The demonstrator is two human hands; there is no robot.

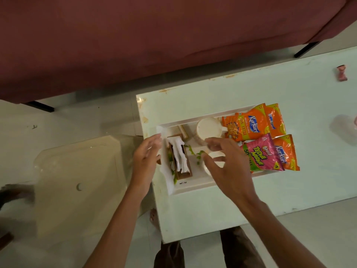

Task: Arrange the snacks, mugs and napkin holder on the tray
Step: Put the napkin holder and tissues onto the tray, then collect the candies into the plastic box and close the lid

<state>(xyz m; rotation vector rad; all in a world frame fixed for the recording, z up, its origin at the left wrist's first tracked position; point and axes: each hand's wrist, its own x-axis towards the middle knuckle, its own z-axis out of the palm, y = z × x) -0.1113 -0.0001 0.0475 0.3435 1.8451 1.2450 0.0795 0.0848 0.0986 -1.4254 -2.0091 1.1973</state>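
Observation:
A white tray (195,185) lies on the white table. At its left end stands a brown wooden napkin holder (185,170) with white napkins (178,151) sticking out. A white mug (209,128) sits at the tray's far middle. A second white mug (214,157) is mostly hidden under my right hand. Orange Kurkure packets (251,123) and a pink Bingo packet (264,154) fill the tray's right end. My left hand (145,158) hovers open just left of the holder. My right hand (226,167) is spread open above the nearer mug, holding nothing.
A dark red sofa (135,41) runs along the far side. A cream stool or side table (77,182) stands left of the white table (289,190). A small pink wrapper (342,73) lies at the table's far right. My feet show below the table's near edge.

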